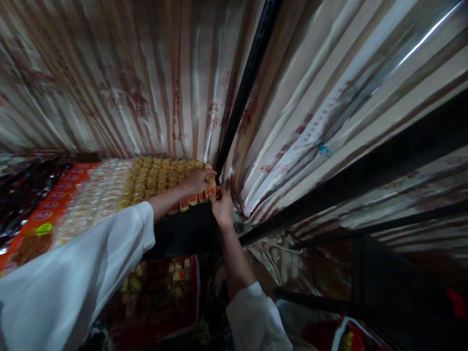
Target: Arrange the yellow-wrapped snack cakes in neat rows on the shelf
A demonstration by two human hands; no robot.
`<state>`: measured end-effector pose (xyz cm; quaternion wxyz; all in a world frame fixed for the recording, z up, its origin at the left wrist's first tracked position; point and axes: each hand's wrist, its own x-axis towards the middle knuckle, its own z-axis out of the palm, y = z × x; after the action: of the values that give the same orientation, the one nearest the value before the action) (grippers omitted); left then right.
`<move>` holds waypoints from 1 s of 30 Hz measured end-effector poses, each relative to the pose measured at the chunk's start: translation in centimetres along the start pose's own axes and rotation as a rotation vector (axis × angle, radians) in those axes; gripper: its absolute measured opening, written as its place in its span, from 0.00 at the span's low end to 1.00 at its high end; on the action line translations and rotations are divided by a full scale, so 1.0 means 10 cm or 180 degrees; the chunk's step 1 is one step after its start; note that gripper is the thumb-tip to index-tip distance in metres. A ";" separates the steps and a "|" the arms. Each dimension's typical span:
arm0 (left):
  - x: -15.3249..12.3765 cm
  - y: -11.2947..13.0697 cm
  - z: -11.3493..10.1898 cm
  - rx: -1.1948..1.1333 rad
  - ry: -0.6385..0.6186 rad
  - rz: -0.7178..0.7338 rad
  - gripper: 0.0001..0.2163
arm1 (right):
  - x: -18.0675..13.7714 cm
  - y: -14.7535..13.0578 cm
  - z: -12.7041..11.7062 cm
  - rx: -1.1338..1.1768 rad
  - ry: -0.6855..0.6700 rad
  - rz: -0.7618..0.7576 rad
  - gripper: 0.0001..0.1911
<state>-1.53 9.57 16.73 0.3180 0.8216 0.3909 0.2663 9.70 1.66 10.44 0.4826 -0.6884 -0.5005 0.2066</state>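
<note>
Yellow packets [164,178], stacked in rows on the shelf [183,229], far centre by the black pole [248,83]. Left hand [199,180] lies curled on the right end of the stack; right hand [220,207] pinches the stack's right corner. Striped curtain [329,97] behind.

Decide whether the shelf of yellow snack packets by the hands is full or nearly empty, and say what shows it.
Full. Yellow snack packets sit in close rows across the shelf, reaching the black pole where the left hand and right hand meet.
</note>
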 end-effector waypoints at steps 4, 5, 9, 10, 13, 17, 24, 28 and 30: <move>0.30 -0.05 0.01 0.0184 0.0039 -0.0018 0.19 | 0.25 0.01 0.06 -0.0011 0.0103 -0.0068 0.20; 0.35 -0.08 0.01 0.0234 0.0085 -0.0044 0.18 | 0.30 0.03 0.08 -0.0078 0.0125 -0.0102 0.20; 0.47 -0.20 0.01 0.0456 0.0318 -0.0072 0.18 | 0.48 0.14 0.18 -0.0330 0.0278 -0.0138 0.20; 0.49 -0.23 0.01 0.0537 0.0353 -0.0040 0.18 | 0.52 0.17 0.21 -0.0347 0.0310 -0.0113 0.20; 0.51 -0.34 0.00 0.0839 0.0333 0.0046 0.18 | 0.61 0.28 0.32 -0.0394 0.0369 0.0048 0.20; 0.53 -0.46 0.00 0.1069 0.0132 0.0289 0.17 | 0.71 0.41 0.45 -0.0333 0.0302 0.0123 0.20; 0.49 -0.56 0.08 0.1167 -0.0083 0.0722 0.12 | 0.82 0.54 0.60 -0.0239 0.0259 0.0097 0.21; 0.48 -0.59 0.11 0.0882 0.0038 0.0651 0.09 | 0.88 0.57 0.64 -0.0287 0.0234 0.0099 0.21; 0.49 -0.59 0.13 0.0866 0.0036 0.0624 0.08 | 0.92 0.58 0.66 -0.0359 0.0230 0.0106 0.20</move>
<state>-0.72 16.05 12.52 0.1741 0.8898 0.3432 0.2453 11.26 12.63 4.28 0.4573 -0.7298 -0.4821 0.1610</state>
